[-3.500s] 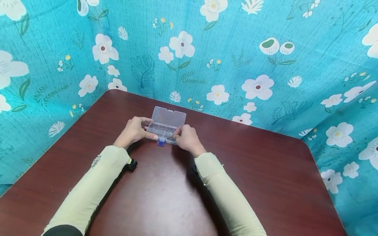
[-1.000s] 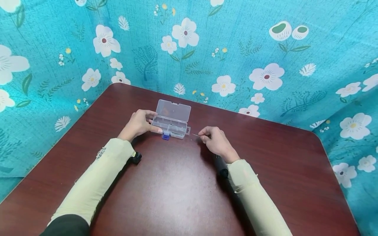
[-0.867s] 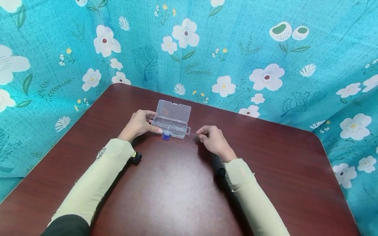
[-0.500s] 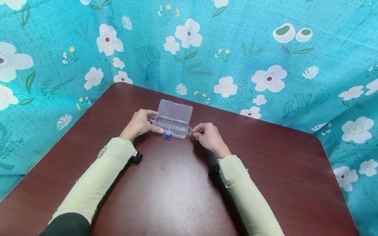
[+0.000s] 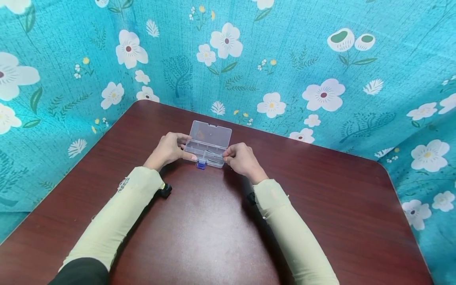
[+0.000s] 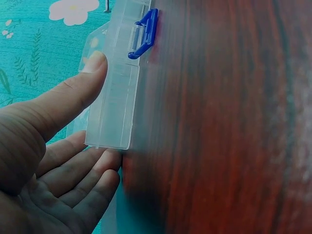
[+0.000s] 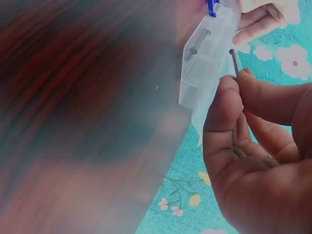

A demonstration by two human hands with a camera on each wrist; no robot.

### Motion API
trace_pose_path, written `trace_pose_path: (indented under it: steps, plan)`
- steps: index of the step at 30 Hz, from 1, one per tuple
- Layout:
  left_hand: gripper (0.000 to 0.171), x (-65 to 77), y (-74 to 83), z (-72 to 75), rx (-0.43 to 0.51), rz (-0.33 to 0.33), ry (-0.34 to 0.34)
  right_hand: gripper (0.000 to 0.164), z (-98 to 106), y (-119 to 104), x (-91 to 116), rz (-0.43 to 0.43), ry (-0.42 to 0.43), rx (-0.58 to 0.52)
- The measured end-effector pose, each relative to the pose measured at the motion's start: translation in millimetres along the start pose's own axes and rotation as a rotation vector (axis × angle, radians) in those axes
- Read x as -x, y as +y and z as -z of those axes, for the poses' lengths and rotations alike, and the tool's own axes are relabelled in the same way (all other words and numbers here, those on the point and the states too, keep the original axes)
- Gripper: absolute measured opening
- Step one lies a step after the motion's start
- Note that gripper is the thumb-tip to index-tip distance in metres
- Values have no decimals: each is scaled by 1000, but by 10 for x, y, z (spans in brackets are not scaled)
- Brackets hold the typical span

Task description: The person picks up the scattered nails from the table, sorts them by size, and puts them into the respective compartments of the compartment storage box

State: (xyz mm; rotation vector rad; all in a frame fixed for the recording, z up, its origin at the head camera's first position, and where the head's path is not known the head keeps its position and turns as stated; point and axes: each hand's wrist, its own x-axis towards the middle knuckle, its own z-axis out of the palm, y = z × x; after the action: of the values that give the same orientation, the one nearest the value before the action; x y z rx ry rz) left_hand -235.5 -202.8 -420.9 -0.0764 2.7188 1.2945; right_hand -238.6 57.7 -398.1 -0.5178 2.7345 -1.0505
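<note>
A clear plastic compartment box (image 5: pixel 214 164) stands on the table with its lid (image 5: pixel 211 134) raised at the back and a blue latch (image 5: pixel 201 164) hanging at its front. My left hand (image 5: pixel 170 149) holds its left end, thumb along the front rim, other fingers at the end wall. Close over the box's right end, my right hand (image 5: pixel 243 159) pinches a thin metal nail (image 7: pixel 236 62) between thumb and forefinger, its round dark head pointing out beyond the fingertips. More nails (image 7: pixel 194 51) lie inside the compartments, seen through the clear wall.
The dark red-brown wooden table (image 5: pixel 199 237) reaches back to a turquoise floral curtain (image 5: pixel 278 71), which hangs along its far and side edges. A black wrist-worn device (image 5: pixel 165 190) sits at the left wrist.
My right hand, pinching the nail, has come left from beside the box to over its right end. Earlier, it was reaching inside the box. My left hand has stayed on the box.
</note>
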Motion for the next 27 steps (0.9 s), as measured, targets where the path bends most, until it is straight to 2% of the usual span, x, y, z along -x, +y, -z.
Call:
trace_pose_path:
  steps: [8, 16, 27]
  plan:
    - [82, -1, -9, 7, 13, 1, 5, 7, -90, -122, -107, 11, -8, 41]
    - [82, -19, 2, 0, 11, -5, 11, 4, -140, -196, -153, -17, -19, 97]
    - [83, -10, -24, 16, 5, -19, 4, 3, -75, -146, -95, -30, -9, 52]
